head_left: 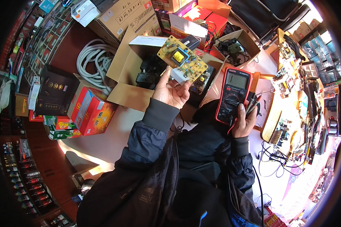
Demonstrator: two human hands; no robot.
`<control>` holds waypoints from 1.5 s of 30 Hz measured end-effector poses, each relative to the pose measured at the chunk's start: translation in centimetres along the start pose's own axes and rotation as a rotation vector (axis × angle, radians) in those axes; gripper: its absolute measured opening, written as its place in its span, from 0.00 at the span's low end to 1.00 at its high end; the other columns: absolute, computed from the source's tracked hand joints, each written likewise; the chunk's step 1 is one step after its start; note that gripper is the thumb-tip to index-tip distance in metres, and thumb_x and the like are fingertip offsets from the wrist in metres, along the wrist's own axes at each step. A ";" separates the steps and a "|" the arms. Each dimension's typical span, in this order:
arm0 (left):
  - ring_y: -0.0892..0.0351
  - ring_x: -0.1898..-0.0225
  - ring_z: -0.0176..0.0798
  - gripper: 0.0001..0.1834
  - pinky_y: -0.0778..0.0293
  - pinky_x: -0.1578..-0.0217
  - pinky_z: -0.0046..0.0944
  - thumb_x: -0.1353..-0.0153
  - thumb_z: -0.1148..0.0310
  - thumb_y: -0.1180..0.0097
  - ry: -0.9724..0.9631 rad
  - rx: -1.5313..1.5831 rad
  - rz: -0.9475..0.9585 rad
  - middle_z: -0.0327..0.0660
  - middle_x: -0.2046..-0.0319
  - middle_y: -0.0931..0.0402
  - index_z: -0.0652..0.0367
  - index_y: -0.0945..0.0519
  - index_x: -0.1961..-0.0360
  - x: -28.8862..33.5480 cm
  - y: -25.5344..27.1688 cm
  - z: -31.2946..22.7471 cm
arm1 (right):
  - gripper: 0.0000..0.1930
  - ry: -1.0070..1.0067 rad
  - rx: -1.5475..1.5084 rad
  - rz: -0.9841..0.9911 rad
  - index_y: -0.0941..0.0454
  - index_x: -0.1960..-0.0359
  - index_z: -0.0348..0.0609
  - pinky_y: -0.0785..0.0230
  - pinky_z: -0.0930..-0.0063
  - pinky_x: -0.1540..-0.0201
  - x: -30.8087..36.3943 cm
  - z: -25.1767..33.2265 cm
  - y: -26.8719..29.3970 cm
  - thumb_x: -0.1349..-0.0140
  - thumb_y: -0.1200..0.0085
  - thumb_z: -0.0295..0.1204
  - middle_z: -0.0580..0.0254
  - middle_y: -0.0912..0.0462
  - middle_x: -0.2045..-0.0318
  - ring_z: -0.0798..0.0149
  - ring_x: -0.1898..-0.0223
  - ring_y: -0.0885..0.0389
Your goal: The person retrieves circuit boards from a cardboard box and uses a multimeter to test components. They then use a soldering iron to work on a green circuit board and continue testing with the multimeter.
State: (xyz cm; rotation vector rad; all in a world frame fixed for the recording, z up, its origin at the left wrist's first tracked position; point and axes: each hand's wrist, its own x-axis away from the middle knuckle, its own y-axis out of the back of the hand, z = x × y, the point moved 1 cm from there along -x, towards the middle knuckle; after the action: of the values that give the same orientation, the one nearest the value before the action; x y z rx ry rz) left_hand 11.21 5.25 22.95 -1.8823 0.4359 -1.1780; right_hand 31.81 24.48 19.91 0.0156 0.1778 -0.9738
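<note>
The left hand (172, 90) is raised palm-up in front of the person, its fingers curled and pinching the lower edge of a yellow circuit board (182, 59) between thumb and fingertips; the board tilts up and away from the palm, component side toward the camera, with a yellow-wrapped transformer (178, 57) near its middle; the index finger stands straight along the board's left edge

The right hand (245, 122) grips a red-cased digital multimeter (233, 95) from below, thumb laid on the face just beside the rotary dial, the other fingers wrapped behind it and closed around the meter's dark probes (252, 102), whose tips stick up past the knuckles; the meter's grey screen faces the camera, and the meter sits to the right of the board, apart from it

Behind the board an open cardboard box (129, 75) holds dark parts; a coil of white hose (93, 60) lies to its left on the floor, and red cartons (91, 111) lie nearer the person on the left; a second open box (238, 45) with cables stands behind the meter; a cluttered workbench (291, 113) with small tools and parts runs along the right side; both arms wear dark jacket sleeves (147, 140)
</note>
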 end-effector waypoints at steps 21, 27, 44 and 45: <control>0.13 0.65 0.46 0.35 0.16 0.64 0.43 0.35 0.39 0.39 -0.244 -0.432 -0.064 0.52 0.64 0.15 0.62 0.23 0.46 -1.1 1.3 0.1 | 0.08 0.010 0.010 -0.007 0.26 0.50 0.40 0.39 0.85 0.61 0.0 -0.2 -0.3 0.27 0.45 0.26 0.74 0.26 0.64 0.80 0.65 0.33; 0.14 0.68 0.46 0.36 0.15 0.67 0.43 0.37 0.37 0.38 -0.419 -0.401 -0.280 0.53 0.67 0.18 0.64 0.23 0.50 -3.4 5.2 -9.6 | 0.10 -0.018 -0.027 0.006 0.27 0.47 0.39 0.35 0.84 0.56 -0.1 -0.8 -0.6 0.27 0.45 0.24 0.71 0.24 0.60 0.78 0.61 0.29; 0.13 0.80 0.46 0.42 0.20 0.84 0.39 0.40 0.38 0.35 0.008 -1.496 -0.247 0.57 0.75 0.16 0.77 0.21 0.54 -18.1 0.5 -11.1 | 0.19 -0.039 0.070 0.072 0.29 0.37 0.33 0.33 0.73 0.40 -1.6 -1.0 -5.5 0.27 0.47 0.25 0.58 0.20 0.45 0.65 0.45 0.22; 0.13 0.80 0.47 0.40 0.20 0.84 0.40 0.39 0.39 0.35 -0.035 -1.470 -0.259 0.56 0.76 0.16 0.75 0.20 0.51 -18.2 0.4 -10.2 | 0.19 -0.044 0.113 0.095 0.29 0.37 0.33 0.33 0.71 0.39 -1.8 -0.9 -5.4 0.27 0.47 0.26 0.57 0.20 0.45 0.64 0.44 0.22</control>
State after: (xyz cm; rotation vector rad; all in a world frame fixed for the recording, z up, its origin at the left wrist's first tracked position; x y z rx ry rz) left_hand -6.48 12.25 14.35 -3.2412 1.3029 -1.0025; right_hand 26.22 22.99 19.66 0.1054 0.0805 -0.8877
